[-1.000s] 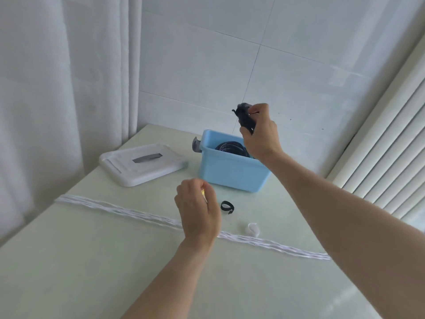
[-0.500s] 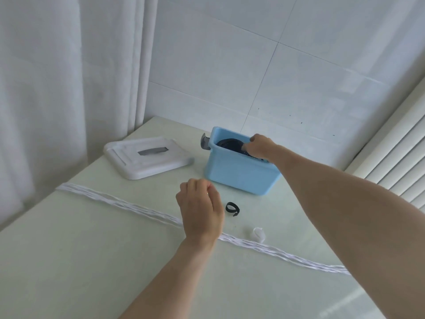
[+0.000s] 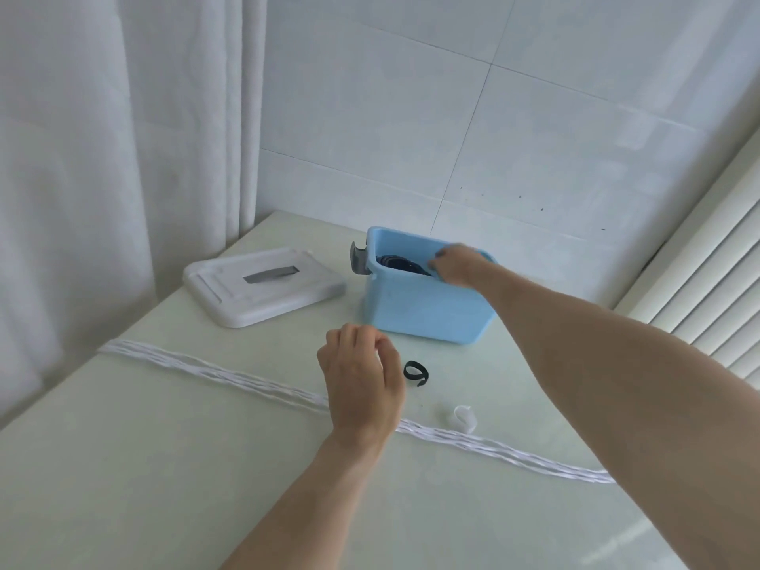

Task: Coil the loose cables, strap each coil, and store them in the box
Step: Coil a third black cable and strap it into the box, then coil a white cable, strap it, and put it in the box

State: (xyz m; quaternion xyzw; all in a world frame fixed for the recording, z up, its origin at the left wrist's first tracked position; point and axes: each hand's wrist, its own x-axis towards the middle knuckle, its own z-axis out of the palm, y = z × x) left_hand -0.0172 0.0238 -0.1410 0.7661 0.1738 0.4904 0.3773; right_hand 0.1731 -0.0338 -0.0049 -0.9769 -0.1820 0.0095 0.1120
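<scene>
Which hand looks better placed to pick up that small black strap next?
Probably the left hand: it hovers right beside the black strap on the table. The right hand is reaching into the blue box.
</scene>
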